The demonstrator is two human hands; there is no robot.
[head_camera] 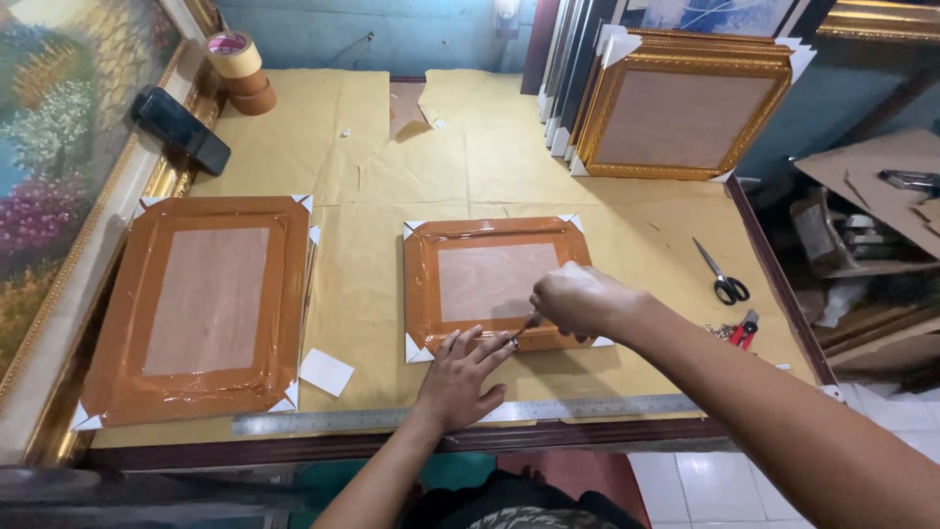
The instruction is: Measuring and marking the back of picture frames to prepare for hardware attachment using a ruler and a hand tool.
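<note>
**At the near edge of the bench: working a tool against a taped frame back**

On the paper-covered table, seen from the head camera, we have a small picture frame lying face down, its back sealed with brown tape and its corners capped in white. Our left hand lies flat and spread at the frame's near edge, fingers open, gripping nothing, pressing down to steady the work. Our right hand is closed around a slim tool, whose tip meets the near rail just beside the left fingertips. The tool's kind is too small to tell.

To do this step well, we judge the following:
- Keep the left palm flat so the frame cannot slide on the paper.
- Hold the left fingertips clear of the tool tip; they sit very close.
- Apply pressure straight down, not sideways, to spare the tape.

Around the work, a larger taped frame lies to the left, well apart. A steel ruler runs along the table's front edge, partly under the left wrist. Scissors rest to the right, tape rolls stand at the far left corner, and gilt frames lean at the back.
</note>
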